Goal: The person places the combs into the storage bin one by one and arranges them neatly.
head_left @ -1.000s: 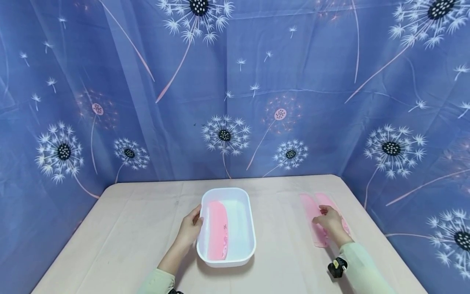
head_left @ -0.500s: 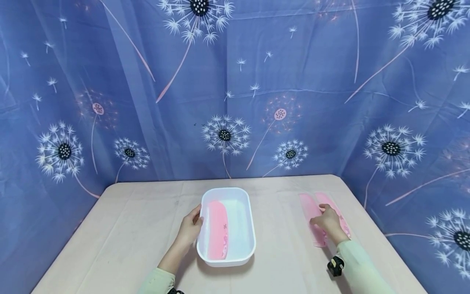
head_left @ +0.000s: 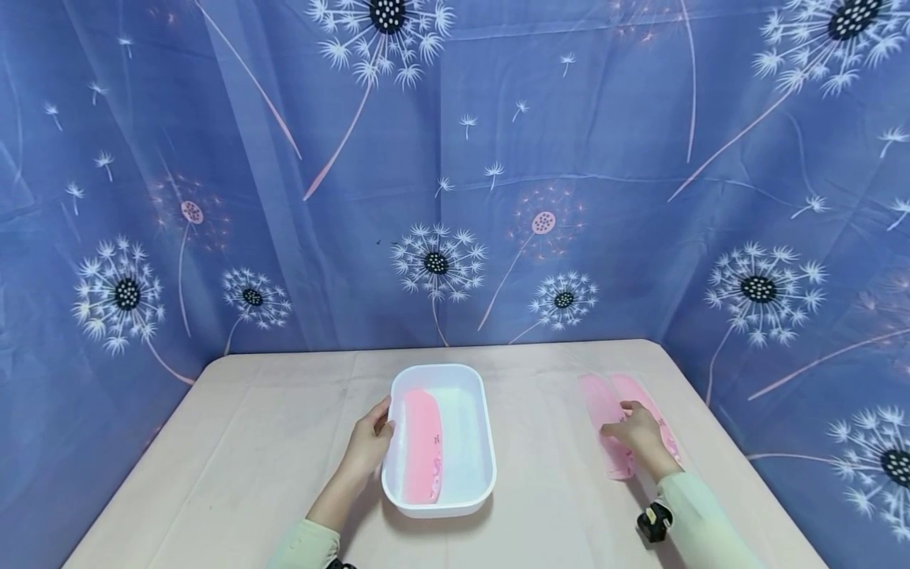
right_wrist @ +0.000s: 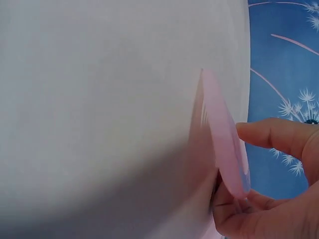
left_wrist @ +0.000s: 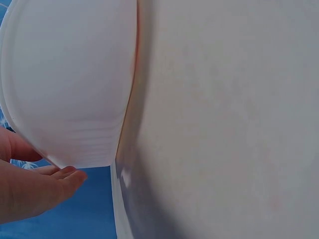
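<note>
A white plastic tray (head_left: 462,450) stands at the middle of the table. My left hand (head_left: 370,442) holds its left rim, thumb on the near side and fingers underneath in the left wrist view. Inside, along the left wall, lies a pink comb (head_left: 423,442). Over at the right are two more pink combs, side by side. My right hand (head_left: 638,435) pinches the left one, a pink comb (head_left: 599,393) whose teeth show in the right wrist view. Its neighbour, the right pink comb (head_left: 629,386), is partly hidden by the hand.
A pale cloth (head_left: 235,466) covers the table. Blue curtains (head_left: 341,261) with a dandelion print hang behind it and along both sides. A black wrist camera (head_left: 654,521) sits under the right sleeve.
The right hand's fingers have shifted slightly around the left comb, which lies nearly where it was. The left hand and the tray have not visibly moved.
</note>
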`<state>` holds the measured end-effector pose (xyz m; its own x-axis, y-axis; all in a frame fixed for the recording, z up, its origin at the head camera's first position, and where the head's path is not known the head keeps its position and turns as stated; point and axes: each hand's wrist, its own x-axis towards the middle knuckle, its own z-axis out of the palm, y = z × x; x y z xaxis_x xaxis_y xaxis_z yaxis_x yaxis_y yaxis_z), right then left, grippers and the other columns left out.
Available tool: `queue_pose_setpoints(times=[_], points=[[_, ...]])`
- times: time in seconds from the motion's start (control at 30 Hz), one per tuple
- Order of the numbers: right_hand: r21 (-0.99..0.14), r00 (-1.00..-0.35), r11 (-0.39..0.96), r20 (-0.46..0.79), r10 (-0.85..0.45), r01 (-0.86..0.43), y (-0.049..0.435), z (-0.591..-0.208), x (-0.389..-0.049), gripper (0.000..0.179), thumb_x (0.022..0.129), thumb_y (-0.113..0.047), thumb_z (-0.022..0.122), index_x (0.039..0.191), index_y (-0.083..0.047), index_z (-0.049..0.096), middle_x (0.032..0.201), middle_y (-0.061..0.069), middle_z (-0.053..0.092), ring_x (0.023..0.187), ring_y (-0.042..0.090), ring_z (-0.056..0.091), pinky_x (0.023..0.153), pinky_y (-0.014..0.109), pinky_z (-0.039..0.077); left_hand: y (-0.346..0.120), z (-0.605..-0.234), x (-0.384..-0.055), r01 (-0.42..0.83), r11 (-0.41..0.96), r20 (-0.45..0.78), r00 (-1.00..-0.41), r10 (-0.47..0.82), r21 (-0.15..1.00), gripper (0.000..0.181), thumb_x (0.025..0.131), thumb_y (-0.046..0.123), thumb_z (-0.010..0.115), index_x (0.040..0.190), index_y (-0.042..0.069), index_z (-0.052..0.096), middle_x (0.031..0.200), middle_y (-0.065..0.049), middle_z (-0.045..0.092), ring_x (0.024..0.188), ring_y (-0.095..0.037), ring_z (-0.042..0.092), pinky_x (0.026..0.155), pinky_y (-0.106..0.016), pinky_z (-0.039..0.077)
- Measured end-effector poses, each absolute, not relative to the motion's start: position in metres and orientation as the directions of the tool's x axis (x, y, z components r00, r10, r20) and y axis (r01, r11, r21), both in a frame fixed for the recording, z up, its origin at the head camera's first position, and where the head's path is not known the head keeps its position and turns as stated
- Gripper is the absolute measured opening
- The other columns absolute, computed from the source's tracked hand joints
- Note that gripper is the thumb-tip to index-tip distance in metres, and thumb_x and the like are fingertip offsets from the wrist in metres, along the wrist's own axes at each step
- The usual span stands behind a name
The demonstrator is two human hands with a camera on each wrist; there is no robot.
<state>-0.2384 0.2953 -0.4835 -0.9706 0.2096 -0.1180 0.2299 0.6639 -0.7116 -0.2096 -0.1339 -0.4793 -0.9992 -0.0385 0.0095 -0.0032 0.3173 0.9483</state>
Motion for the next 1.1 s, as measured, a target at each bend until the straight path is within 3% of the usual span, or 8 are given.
queue_pose_setpoints(times=[0.1,0.2,0.3,0.53,0.8,1.1], points=[[-0.749,-0.973,0.629,-0.087,0.214,0.206,0.296,-0.484,-0.237,0.066,0.077,-0.006,0.064,0.132,0.017,0.037,0.114,0.039,0.052,0.075,0.031,0.061,0.063,0.036,0.057,-0.135,-0.48,-0.21,-0.007,0.318,0.006,-0.999,-0.038,0.948,0.05,0.097,-0.002,0.044,0.145,-0.007,0.032,0.145,-0.028,0.038,0.133,-0.042,0.038,0.11,-0.046,0.036],[-0.785,-0.975,0.596,-0.047,0.218,0.171,0.297,-0.484,-0.234,0.057,0.078,-0.004,0.058,0.13,0.016,0.043,0.095,0.029,0.061,0.057,0.016,0.054,0.048,0.025,0.048,-0.135,-0.48,-0.209,-0.003,0.33,0.008,-0.999,-0.034,0.944,0.05,0.097,-0.001,0.043,0.145,-0.008,0.032,0.145,-0.029,0.037,0.133,-0.043,0.037,0.11,-0.047,0.036],[-0.808,-0.974,0.569,-0.025,0.225,0.152,0.297,-0.481,-0.233,0.053,0.079,-0.003,0.054,0.128,0.016,0.047,0.085,0.02,0.064,0.058,0.011,0.052,0.048,0.021,0.046,-0.136,-0.48,-0.209,-0.003,0.336,0.008,-0.999,-0.032,0.942,0.05,0.097,-0.001,0.043,0.145,-0.007,0.032,0.145,-0.029,0.037,0.133,-0.044,0.037,0.11,-0.047,0.036],[-0.867,-0.971,0.474,-0.044,0.236,0.155,0.292,-0.475,-0.233,0.049,0.082,0.0,0.057,0.128,0.016,0.048,0.09,0.022,0.068,0.062,0.008,0.056,0.052,0.021,0.053,-0.135,-0.481,-0.21,-0.008,0.341,0.007,-0.999,-0.041,0.94,0.05,0.097,-0.001,0.044,0.145,-0.006,0.033,0.145,-0.028,0.038,0.133,-0.043,0.038,0.11,-0.046,0.036],[-0.915,-0.973,0.371,-0.08,0.217,0.158,0.285,-0.472,-0.235,0.05,0.083,0.002,0.058,0.129,0.016,0.046,0.081,0.01,0.068,0.056,0.008,0.054,0.049,0.023,0.053,-0.134,-0.482,-0.21,0.0,0.336,0.017,-0.999,-0.047,0.942,0.049,0.097,-0.002,0.044,0.144,-0.006,0.035,0.145,-0.028,0.038,0.133,-0.043,0.038,0.11,-0.046,0.036],[-0.921,-0.977,0.358,-0.085,0.196,0.152,0.276,-0.465,-0.234,0.05,0.085,0.001,0.061,0.131,0.015,0.046,0.093,0.017,0.071,0.066,0.004,0.057,0.055,0.019,0.054,-0.134,-0.481,-0.211,-0.003,0.339,0.014,-0.999,-0.048,0.941,0.049,0.097,-0.001,0.044,0.145,-0.004,0.035,0.145,-0.027,0.039,0.133,-0.042,0.038,0.11,-0.047,0.036]])
